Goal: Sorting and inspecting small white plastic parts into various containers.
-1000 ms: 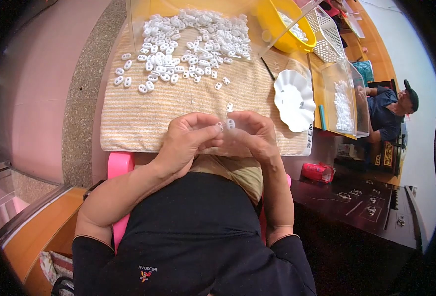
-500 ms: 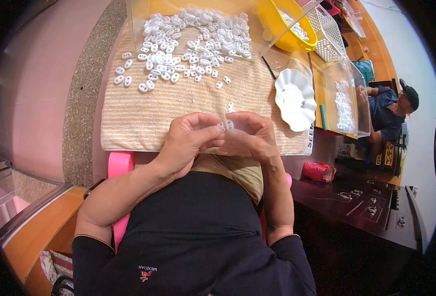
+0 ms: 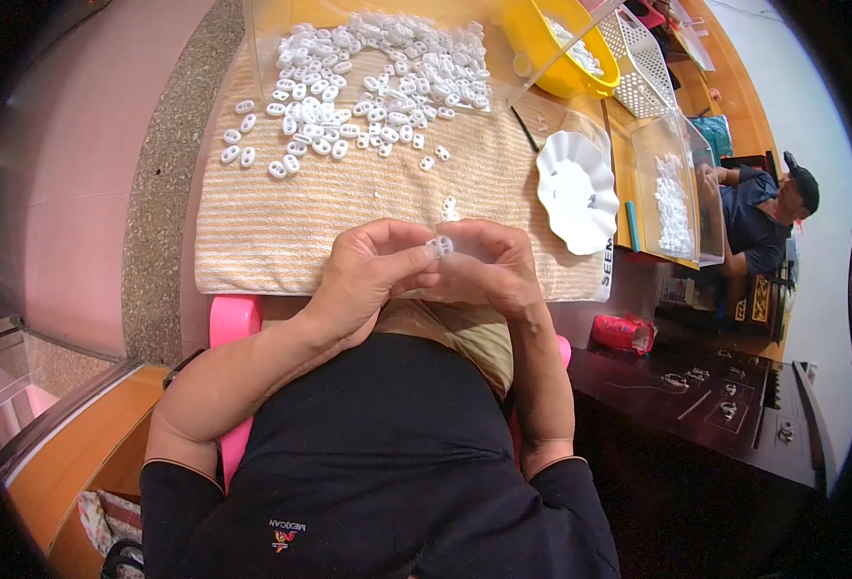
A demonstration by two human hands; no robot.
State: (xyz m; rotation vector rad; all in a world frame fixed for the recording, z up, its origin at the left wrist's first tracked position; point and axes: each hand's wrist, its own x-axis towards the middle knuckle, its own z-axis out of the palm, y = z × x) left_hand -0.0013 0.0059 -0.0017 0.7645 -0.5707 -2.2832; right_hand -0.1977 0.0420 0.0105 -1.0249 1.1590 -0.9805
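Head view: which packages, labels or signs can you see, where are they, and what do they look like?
Red packet: right of the hands, on the dark cabinet; small, rounded, red.
Yellow-and-black box: far right, beside the seated person; boxy, patterned.
Printed strip: right edge of the striped towel; white with dark lettering.

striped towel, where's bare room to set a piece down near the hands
Free: the towel's left half, between the heap of white pieces and the left hand; also the strip between the two loose pieces and the white dish. Crowded: the towel's far end.
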